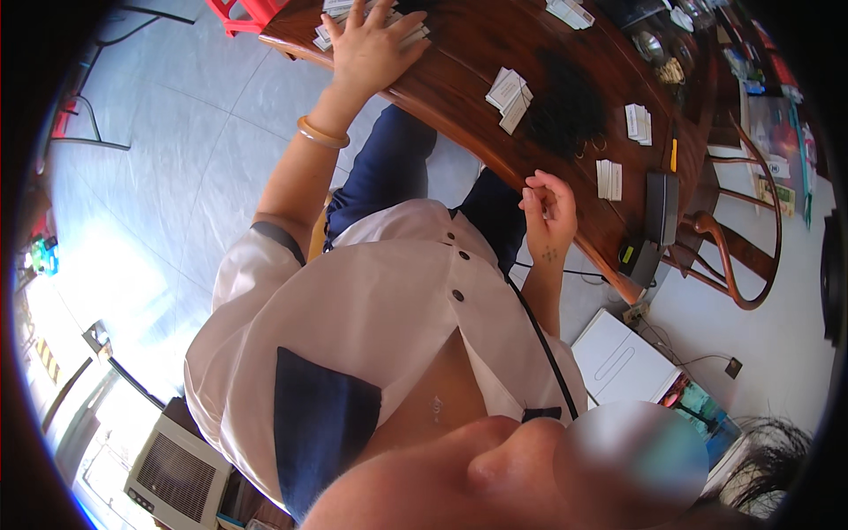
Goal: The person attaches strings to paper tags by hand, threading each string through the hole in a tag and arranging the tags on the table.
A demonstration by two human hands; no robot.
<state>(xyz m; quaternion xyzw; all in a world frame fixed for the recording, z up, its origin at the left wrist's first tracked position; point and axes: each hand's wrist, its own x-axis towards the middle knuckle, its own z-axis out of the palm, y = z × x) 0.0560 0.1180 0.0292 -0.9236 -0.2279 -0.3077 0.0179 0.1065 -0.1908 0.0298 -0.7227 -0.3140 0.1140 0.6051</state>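
Monitoring remotely, I'm seeing the left hand (375,44) resting on white cards (321,39) toward the left end of the brown wooden surface (468,66); its fingers are spreading, released. The right hand (549,209) is hovering near the edge, fingers half curling, gripping nothing I'm seeing. 1 card stack (509,97) is lying beside a black stringy bundle (565,106); 3 more stacks (638,124) are sitting around it.

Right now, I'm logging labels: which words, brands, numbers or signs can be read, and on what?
No text is legible.
White cards under the left hand: print too small.
Other card stacks on the wooden table: too small.
Yellow-green label on the black box: too small.
Wrist tattoo: too small.
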